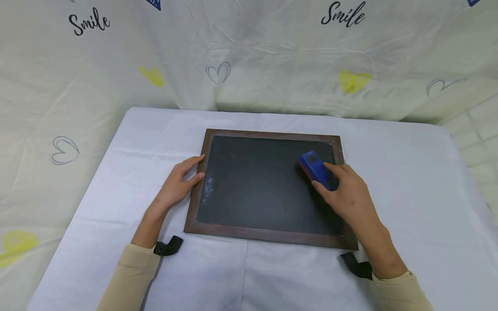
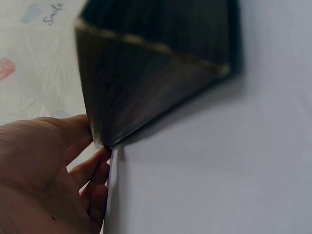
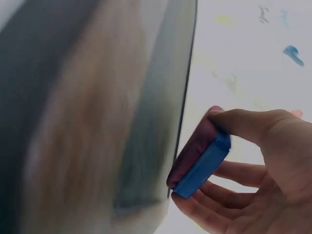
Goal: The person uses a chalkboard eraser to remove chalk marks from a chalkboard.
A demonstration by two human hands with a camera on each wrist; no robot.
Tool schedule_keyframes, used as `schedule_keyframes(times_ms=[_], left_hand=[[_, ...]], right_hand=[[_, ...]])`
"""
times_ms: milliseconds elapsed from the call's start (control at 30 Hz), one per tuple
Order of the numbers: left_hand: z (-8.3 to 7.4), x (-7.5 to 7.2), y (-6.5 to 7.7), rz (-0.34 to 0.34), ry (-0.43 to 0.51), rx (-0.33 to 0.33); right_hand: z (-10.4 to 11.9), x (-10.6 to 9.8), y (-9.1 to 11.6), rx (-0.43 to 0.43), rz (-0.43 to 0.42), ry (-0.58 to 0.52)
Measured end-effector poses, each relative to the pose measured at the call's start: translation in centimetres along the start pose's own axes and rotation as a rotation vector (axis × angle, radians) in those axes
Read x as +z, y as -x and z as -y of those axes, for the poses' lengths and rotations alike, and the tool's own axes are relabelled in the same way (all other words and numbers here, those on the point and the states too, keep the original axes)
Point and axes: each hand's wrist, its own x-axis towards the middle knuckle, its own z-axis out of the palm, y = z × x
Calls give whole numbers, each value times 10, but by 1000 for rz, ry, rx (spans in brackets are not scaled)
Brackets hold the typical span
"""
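Note:
A chalkboard (image 1: 264, 185) with a brown wooden frame lies on the white-covered table. Its left frame edge is held by my left hand (image 1: 179, 181), fingertips and thumb at the rim; the left wrist view shows this hand (image 2: 53, 170) at the board's edge (image 2: 141, 87). Between thumb and fingers, my right hand (image 1: 350, 194) grips a blue eraser (image 1: 313, 164) with a reddish felt side, over the board's right part. In the right wrist view the eraser (image 3: 202, 165) slants close to the board; whether its felt fully touches, I cannot tell. Whitish chalk smudges mark the board's left side.
The white tablecloth (image 1: 408, 185) spreads around the board. Behind the table hangs a pale curtain (image 1: 272, 73) printed with hearts and "Smile". Black curved wrist pieces (image 1: 169, 246) stick out at both sleeves, close to the board's lower corners.

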Motion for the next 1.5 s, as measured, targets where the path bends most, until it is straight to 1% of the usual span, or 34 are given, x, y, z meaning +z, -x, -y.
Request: schedule_keyframes(times_ms=[167,267,367,633,967,1100,1233,1367,1500], left_hand=[[1,0,1,-3,-5,-10],[1,-1,2,-4,-5,-12],[1,-1,2,-4,0,-8],[1,0,2,-8,2,6],[0,0,0,-17,-2,20],[0,0,-1,-21,-7,18],[-1,0,0,-20,-15,12],[1,-1,0,-20,-25,21],[2,0,0,-13,-16,28]], right_hand=[[-12,-11,-1,22,-50,-119],[-20,-15,1,58,-48,-190],[-29,-19,4,104,-41,-227],[-50,-29,8,206,-17,-215],[-69,-31,11,285,-65,-242],[-76,-31,10,310,-82,-276],[-81,-30,10,339,-109,-302],[-83,-27,13,376,-142,-293],[-86,-24,16,372,-150,-326]])
